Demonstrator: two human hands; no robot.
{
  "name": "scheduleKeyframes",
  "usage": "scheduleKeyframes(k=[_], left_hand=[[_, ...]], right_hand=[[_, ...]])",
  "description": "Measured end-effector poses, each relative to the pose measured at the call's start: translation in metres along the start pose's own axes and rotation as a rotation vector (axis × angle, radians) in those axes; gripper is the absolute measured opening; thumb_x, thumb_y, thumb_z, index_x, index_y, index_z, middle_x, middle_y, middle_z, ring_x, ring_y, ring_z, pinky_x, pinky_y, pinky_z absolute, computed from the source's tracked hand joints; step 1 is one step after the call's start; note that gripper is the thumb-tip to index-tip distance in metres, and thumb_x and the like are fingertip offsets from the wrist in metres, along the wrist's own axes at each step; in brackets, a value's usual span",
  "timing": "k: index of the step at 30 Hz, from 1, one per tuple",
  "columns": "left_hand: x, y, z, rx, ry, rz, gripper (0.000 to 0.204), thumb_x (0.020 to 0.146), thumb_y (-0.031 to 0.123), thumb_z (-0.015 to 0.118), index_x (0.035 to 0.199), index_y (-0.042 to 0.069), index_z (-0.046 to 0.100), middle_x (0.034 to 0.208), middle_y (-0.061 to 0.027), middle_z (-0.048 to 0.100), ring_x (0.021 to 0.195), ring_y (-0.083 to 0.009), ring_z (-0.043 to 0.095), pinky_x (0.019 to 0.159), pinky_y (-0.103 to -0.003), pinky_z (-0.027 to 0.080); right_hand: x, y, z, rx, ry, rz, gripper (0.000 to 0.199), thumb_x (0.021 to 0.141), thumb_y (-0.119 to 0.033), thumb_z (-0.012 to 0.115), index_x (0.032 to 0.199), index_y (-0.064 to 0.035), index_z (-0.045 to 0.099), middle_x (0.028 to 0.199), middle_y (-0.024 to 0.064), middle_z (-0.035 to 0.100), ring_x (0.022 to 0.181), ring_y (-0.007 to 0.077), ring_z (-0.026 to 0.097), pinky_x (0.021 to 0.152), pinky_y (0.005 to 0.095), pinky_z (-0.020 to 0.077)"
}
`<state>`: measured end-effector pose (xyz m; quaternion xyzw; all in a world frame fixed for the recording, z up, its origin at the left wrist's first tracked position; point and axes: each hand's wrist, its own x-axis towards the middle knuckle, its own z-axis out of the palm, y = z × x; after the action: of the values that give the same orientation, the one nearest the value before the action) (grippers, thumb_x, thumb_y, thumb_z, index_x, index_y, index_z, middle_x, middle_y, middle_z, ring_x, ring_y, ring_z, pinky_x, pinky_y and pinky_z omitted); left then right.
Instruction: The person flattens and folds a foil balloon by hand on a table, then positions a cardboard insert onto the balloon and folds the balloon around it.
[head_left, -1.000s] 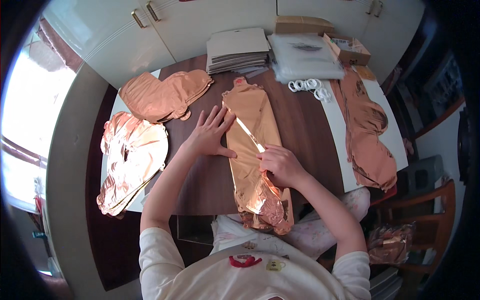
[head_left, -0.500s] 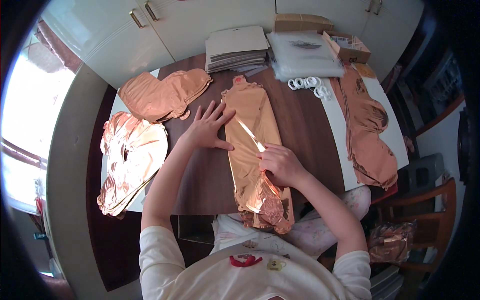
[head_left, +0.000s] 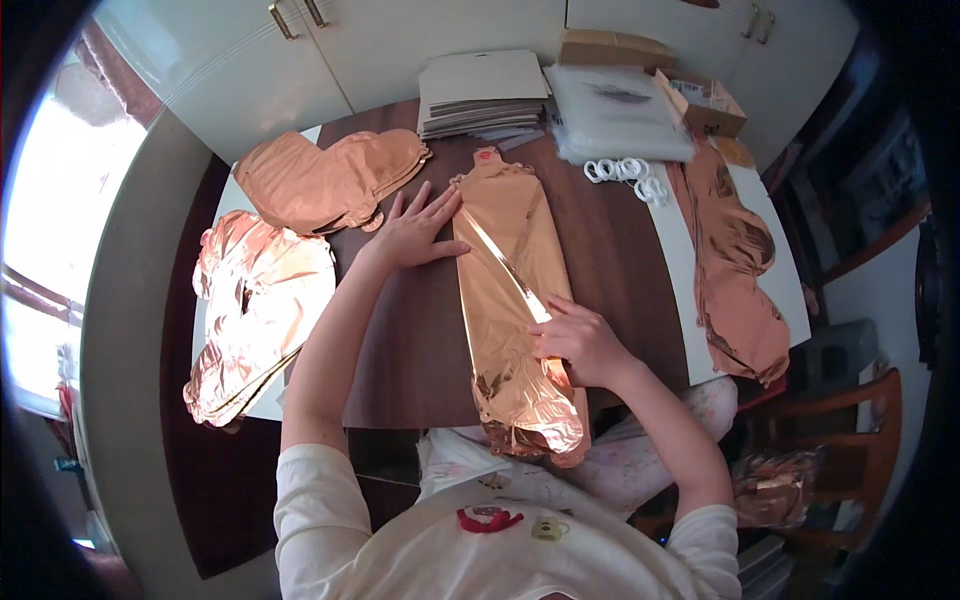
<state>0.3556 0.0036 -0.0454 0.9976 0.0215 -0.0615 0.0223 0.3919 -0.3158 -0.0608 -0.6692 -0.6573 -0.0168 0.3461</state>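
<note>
My left hand open, fingers spread, fingertips and thumb at left edge of folded copper foil balloon. My right hand on its right side, fingers bent over foil; cannot tell if pinching. Balloon lies lengthwise mid-table, near end past edge of brown wooden table. More copper foil balloons left and right. White rings near clear plastic bags, beside grey card stack.

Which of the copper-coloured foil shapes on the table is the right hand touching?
The long, narrow central shape is the one the right hand touches. The upper-left shape, lower-left shape and far-right shape lie apart from that hand.
</note>
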Motion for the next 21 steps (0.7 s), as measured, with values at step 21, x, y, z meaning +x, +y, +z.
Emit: scheduleKeyframes(k=[21], left_hand=[[0.041, -0.021, 0.005, -0.133, 0.158, -0.203, 0.085, 0.084, 0.067, 0.041, 0.147, 0.014, 0.021, 0.154, -0.0093, 0.016, 0.143, -0.0285, 0.009, 0.114, -0.048, 0.012]], right_hand=[[0.005, -0.024, -0.046, 0.165, -0.232, 0.111, 0.031, 0.069, -0.006, 0.053, 0.095, -0.007, 0.068, 0.073, 0.0057, 0.066, 0.072, 0.0214, 0.065, 0.11, 0.0511, 0.0275]])
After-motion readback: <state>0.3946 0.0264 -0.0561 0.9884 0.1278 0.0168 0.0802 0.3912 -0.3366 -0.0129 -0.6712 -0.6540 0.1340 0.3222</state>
